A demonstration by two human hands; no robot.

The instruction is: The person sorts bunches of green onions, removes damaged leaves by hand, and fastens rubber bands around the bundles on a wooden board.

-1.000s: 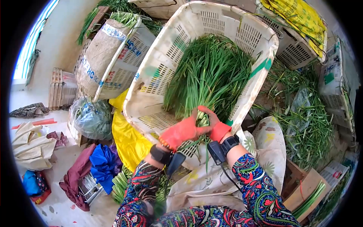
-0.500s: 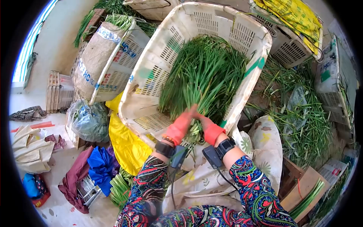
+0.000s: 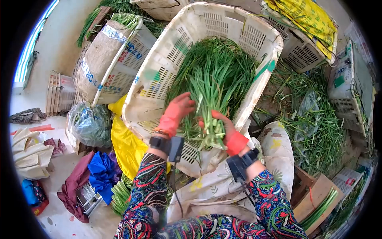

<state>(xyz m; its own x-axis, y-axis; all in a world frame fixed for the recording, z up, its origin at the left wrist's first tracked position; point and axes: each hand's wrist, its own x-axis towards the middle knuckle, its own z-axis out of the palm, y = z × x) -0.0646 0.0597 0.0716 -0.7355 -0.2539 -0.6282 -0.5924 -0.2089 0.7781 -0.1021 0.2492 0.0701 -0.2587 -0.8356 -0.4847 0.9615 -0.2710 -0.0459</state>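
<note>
My right hand (image 3: 227, 129), in a reddish-orange glove, is wrapped around the pale stem ends of a bunch of green chives (image 3: 209, 89). The long leaves of this bunch point away from me over the crate. To its left, my left hand (image 3: 178, 111), gloved alike, is apart from the bunch with its fingers spread and nothing in them. Beneath both hands stands a large white slotted plastic crate (image 3: 145, 81), with a heap of loose chives (image 3: 238, 63) inside. The bunch and my hands hide part of that heap.
A pale cloth (image 3: 199, 203) lies over my lap. Scattered greens (image 3: 314, 139) cover the floor at right, beside another crate (image 3: 348, 89). On the left are a yellow cloth (image 3: 125, 137), a stuffed plastic bag (image 3: 89, 123) and a crate with sacking (image 3: 95, 63). Cut stems (image 3: 320, 207) rest on a cardboard box.
My hands have moved apart. The left has come off the stems and shifted left and up; the right has gone slightly right, holding the bunch, which now stands out from the heap.
</note>
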